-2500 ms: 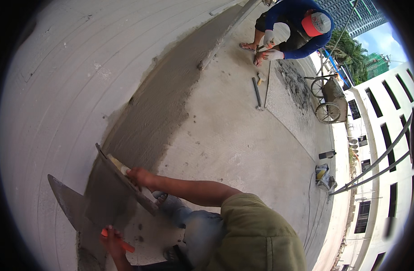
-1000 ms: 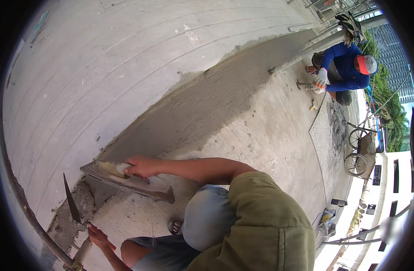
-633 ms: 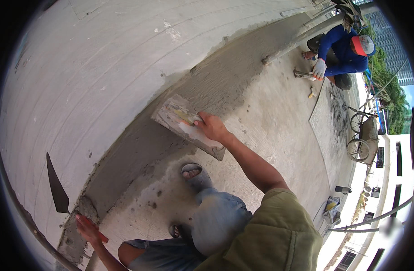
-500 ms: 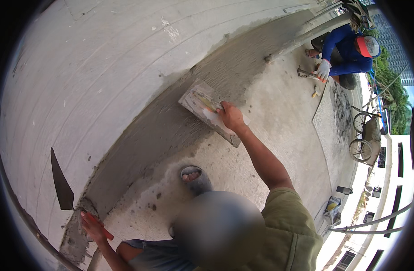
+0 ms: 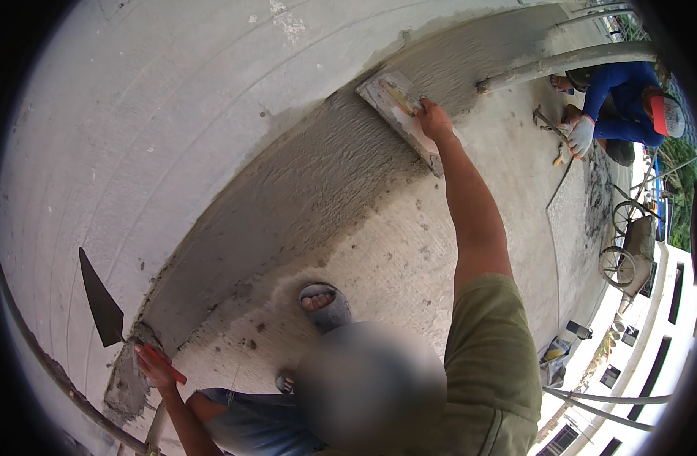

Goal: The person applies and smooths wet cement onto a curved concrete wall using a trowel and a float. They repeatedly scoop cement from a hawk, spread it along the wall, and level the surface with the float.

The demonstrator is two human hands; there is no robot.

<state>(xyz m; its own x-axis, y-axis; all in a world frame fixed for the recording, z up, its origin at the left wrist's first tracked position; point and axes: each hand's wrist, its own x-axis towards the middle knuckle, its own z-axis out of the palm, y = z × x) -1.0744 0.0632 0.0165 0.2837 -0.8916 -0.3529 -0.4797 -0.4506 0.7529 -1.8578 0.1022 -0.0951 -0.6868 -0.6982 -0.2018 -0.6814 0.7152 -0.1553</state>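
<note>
My right hand (image 5: 436, 119) grips the handle of a flat rectangular float (image 5: 391, 111), which lies against a long band of wet grey mortar (image 5: 262, 201) along the foot of the pale wall (image 5: 135, 114). At lower left my left hand (image 5: 155, 366) holds the red handle of a pointed trowel (image 5: 102, 300), its dark blade upright beside the wall. My sandalled foot (image 5: 318, 308) rests on the rough concrete floor (image 5: 386, 281) near the mortar's edge.
A crouching co-worker (image 5: 622, 114) in blue, cap and white gloves holds a tool (image 5: 552, 125). A pipe (image 5: 561, 67) crosses above the mortar. At right are a two-wheeled cart (image 5: 633, 254), a dark cylinder (image 5: 578, 330) and a bag (image 5: 553, 357). Bars (image 5: 52, 368) run along the lower left.
My right hand and the float have travelled up and rightward along the mortar, with the arm stretched farther out. My left hand keeps the trowel low at the left, its blade upright.
</note>
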